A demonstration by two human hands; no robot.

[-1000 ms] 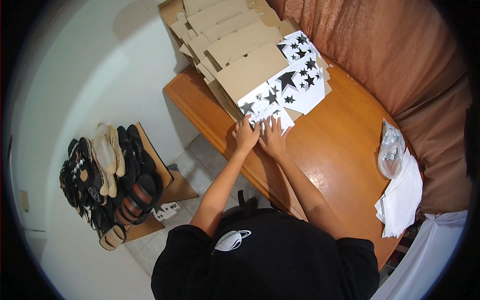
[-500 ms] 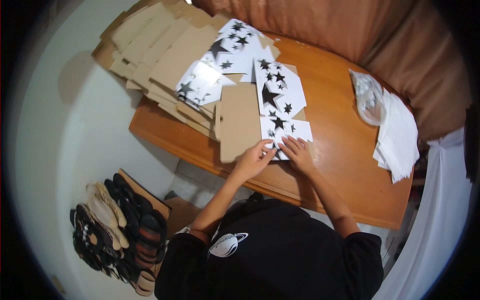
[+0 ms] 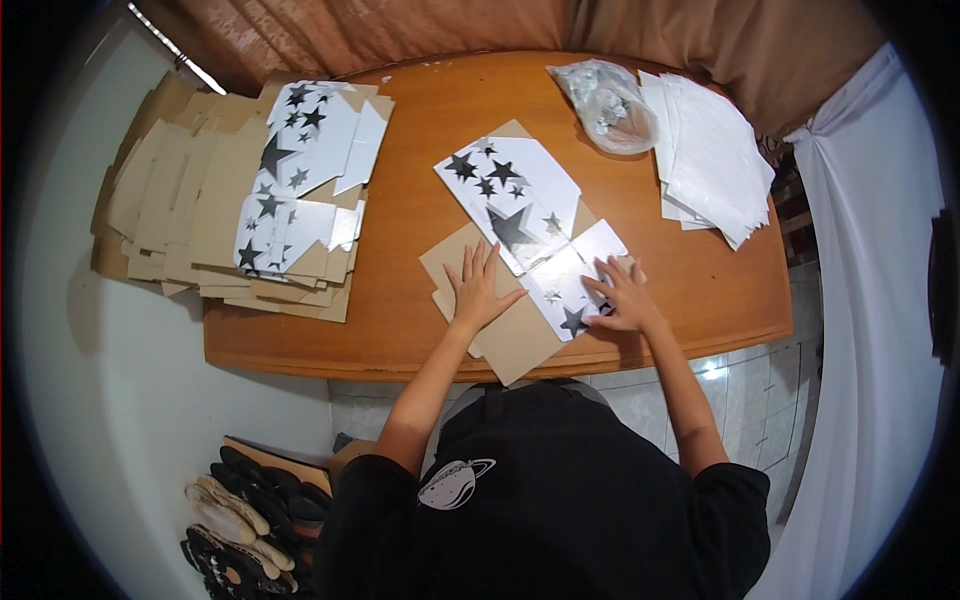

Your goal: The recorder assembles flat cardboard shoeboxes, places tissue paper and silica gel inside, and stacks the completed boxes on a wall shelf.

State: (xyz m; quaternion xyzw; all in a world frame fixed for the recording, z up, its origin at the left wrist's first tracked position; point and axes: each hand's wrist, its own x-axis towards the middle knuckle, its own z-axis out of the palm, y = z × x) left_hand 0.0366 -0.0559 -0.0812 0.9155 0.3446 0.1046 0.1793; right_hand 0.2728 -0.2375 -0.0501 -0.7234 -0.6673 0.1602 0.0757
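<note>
In front of me on the table lies a flat, unfolded cardboard box piece, with plain brown flaps on the left and a white panel printed with black and grey stars. It sits at a slant. My left hand rests with spread fingers on the brown cardboard, its fingertips by the edge of the white panel. On the lower right of the printed side, my right hand presses with fingers apart, partly covering some stars. Neither hand grips anything.
A stack of flat cardboard pieces fills the table's left side, with another star-printed piece on top. A clear plastic bag and a pile of white sheets lie at the back right. Shoes stand at lower left.
The view has swung toward the right. The star-printed piece has come away from the stack and now lies slanted. My hands have parted, and their fingers have spread flat.
</note>
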